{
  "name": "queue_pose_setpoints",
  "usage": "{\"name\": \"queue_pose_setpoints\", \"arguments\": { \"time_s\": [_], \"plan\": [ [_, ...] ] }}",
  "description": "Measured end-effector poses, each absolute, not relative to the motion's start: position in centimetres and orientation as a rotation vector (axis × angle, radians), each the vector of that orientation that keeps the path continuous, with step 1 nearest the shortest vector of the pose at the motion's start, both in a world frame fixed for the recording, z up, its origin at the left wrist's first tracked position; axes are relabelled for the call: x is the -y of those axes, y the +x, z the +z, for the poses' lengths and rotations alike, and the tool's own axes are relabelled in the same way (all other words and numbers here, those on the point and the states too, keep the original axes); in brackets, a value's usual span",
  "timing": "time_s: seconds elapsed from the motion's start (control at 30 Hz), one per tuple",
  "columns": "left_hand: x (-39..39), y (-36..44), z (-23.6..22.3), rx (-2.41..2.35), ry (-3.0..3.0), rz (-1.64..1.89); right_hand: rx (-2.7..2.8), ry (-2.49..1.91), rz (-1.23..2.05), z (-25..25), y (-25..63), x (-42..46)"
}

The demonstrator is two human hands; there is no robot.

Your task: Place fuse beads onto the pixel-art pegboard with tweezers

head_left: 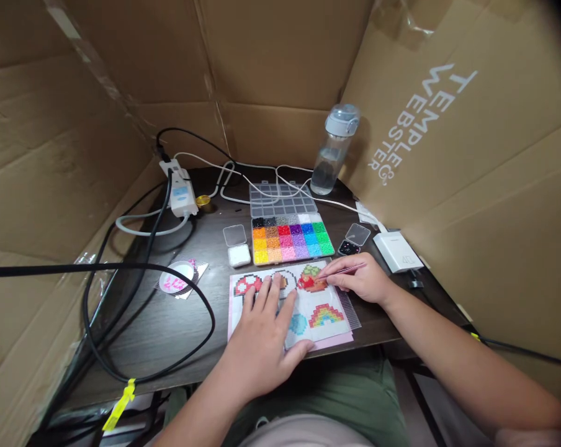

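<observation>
A slim pink tool (348, 270) is clenched in the grip of a person's right hand (359, 279), its shaft crossing the fingers and its tip over the red-and-green design (312, 279) at the upper right of a pattern sheet (275, 323) on a dark desk (154, 338). The left hand (264, 329), its grip released, lies palm down across the sheet's left and middle, fingers spread and pointing away from the body, thumb near the lower edge. The right forearm angles in from the lower right. Just beyond the sheet sits an open case of colored beads (292, 239). White lettering on the cardboard wall (485, 155), at right, reads "TEMPLE & WEBSTER"; a white charger (398, 251) beneath it shows "40," with a following character too faint to read.
</observation>
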State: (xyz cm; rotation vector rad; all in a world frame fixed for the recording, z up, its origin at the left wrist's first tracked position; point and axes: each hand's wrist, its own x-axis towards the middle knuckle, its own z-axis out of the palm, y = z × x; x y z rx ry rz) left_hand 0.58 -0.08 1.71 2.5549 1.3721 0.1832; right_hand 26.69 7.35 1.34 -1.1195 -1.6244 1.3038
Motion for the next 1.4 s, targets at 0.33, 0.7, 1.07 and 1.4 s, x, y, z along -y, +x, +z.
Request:
{"name": "queue_pose_setpoints", "arguments": {
  "time_s": [0.33, 0.7, 1.07, 1.4],
  "plan": [
    [-0.1, 0.7, 1.7, -1.373, 2.544, 0.169, 1.702, -1.14, 1.27, 1.2, 27.0, -7.5],
    [0.0, 0.6, 1.5, -1.372, 2.574, 0.162, 1.713, -1.152, 1.248, 1.0, 26.8, -7.6],
    [0.0, 0.3, 1.6, -1.373, 2.559, 0.16, 1.332, -1.128, 1.306, 1.8, 25.5, -8.9],
    [0.3, 0.0, 2.0, -1.374, 2.504, 0.113, 1.237, -1.226, 1.055, 3.2, 18.9, -15.9]
  ]
}}
